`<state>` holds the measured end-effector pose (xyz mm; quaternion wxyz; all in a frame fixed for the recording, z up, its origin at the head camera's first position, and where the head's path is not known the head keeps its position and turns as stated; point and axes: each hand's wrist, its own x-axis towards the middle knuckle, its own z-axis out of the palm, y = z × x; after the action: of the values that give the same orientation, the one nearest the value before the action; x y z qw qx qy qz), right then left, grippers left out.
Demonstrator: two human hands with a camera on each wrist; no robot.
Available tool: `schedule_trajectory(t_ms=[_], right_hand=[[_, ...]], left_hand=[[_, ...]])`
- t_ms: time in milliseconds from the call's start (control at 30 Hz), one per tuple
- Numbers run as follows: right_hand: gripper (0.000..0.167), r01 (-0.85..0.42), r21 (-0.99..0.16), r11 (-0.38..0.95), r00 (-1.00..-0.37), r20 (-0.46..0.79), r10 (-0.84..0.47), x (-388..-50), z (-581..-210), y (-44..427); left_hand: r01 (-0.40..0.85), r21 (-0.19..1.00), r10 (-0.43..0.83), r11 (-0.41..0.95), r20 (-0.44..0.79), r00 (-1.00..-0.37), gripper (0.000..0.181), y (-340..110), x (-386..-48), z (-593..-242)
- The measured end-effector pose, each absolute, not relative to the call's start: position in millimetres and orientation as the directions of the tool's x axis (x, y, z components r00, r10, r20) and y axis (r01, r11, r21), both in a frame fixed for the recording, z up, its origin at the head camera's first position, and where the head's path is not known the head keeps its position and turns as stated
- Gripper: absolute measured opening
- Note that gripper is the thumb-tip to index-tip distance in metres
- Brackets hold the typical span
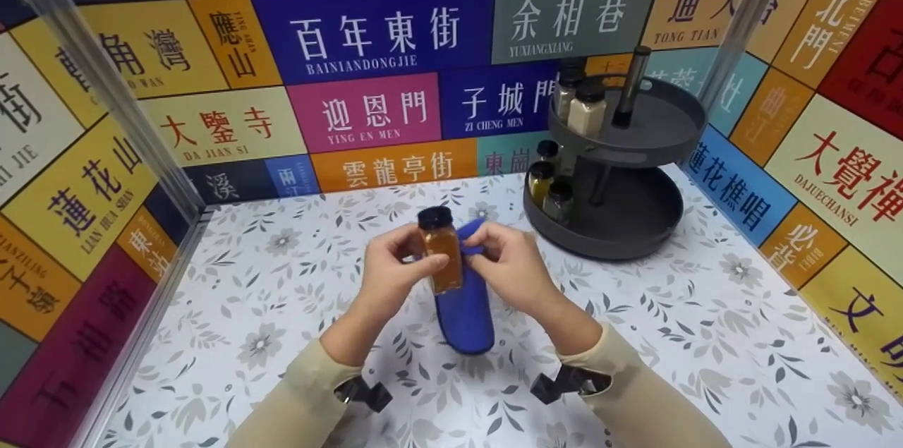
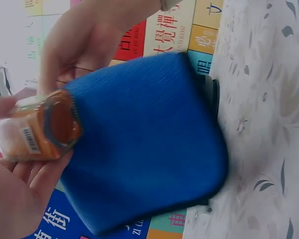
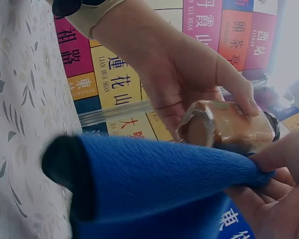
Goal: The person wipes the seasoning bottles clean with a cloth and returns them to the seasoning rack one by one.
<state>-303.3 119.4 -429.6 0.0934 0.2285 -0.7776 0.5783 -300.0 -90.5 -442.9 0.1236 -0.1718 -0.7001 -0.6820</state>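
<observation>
My left hand (image 1: 393, 261) grips a glass spice jar (image 1: 443, 261) with a black lid and orange-brown contents, upright above the table. In the left wrist view, the jar (image 2: 55, 127) shows its base and a barcode label. My right hand (image 1: 509, 266) pinches the upper end of a blue cloth (image 1: 465, 321), which hangs down just behind and beside the jar. From the right wrist, the cloth (image 3: 154, 174) appears folded over with a dark edge, and its top lies close against the jar (image 3: 234, 127); whether they touch there I cannot tell.
A dark two-tier round rack (image 1: 603, 247) stands at the back right, with several black-lidded jars (image 1: 587, 113) on the left side of both tiers. The table (image 1: 254, 377) has a leaf-patterned white cover. Walls with coloured sign panels (image 1: 374, 32) enclose the back and sides.
</observation>
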Motion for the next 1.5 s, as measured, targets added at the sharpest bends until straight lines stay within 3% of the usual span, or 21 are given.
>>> schedule_trajectory(t_ms=[200,333,433,533,667,833,1033,1100,1267,1367,1500], right_hand=[[0.013,-0.422,-0.84,0.343,-0.895,0.323,-0.309,-301.5,-431.1,117.1],[0.011,-0.427,-0.873,0.237,-0.901,0.386,-0.198,-298.7,-429.2,116.1],[0.011,-0.489,-0.864,0.118,-0.872,0.479,-0.103,-296.0,-427.4,116.5],[0.011,-0.554,-0.827,0.097,-0.832,0.549,-0.079,-293.1,-425.6,117.4],[0.01,-0.579,-0.796,0.176,-0.815,0.56,-0.148,-290.4,-423.1,119.1],[0.011,-0.564,-0.744,0.358,-0.825,0.485,-0.291,-286.4,-417.8,120.8],[0.017,-0.524,-0.708,0.473,-0.851,0.418,-0.318,-284.9,-412.4,124.8],[0.016,-0.514,-0.736,0.441,-0.858,0.441,-0.263,-286.3,-412.4,125.9],[0.012,-0.57,-0.792,0.219,-0.821,0.557,-0.125,-289.2,-418.2,124.2],[0.011,-0.585,-0.796,0.156,-0.811,0.572,-0.121,-292.4,-423.1,121.7],[0.012,-0.542,-0.822,0.176,-0.839,0.517,-0.169,-295.9,-422.9,122.2]], left_hand=[[0.433,0.897,-0.005,0.089,0.435,-0.9,0.031,-91.2,-298.5,-436.7],[0.434,0.888,0.048,0.152,0.432,-0.901,0.032,-89.3,-296.5,-438.8],[0.43,0.89,0.083,0.155,0.422,-0.903,0.032,-87.1,-297.7,-443.0],[0.421,0.896,0.075,0.144,0.414,-0.907,0.034,-85.5,-298.3,-444.8],[0.414,0.903,-0.001,0.117,0.417,-0.909,0.035,-86.0,-298.5,-443.2],[0.425,0.899,-0.095,0.105,0.435,-0.896,0.028,-89.4,-299.5,-441.2],[0.426,0.897,-0.072,0.114,0.435,-0.897,0.025,-86.0,-299.2,-444.6],[0.412,0.904,-0.029,0.112,0.417,-0.908,0.027,-83.1,-298.8,-447.0],[0.381,0.915,0.051,0.131,0.378,-0.924,0.033,-78.7,-297.0,-452.4],[0.376,0.916,0.035,0.141,0.375,-0.926,0.035,-79.2,-298.4,-454.1],[0.377,0.918,0.001,0.124,0.38,-0.925,0.035,-80.6,-300.9,-453.9]])
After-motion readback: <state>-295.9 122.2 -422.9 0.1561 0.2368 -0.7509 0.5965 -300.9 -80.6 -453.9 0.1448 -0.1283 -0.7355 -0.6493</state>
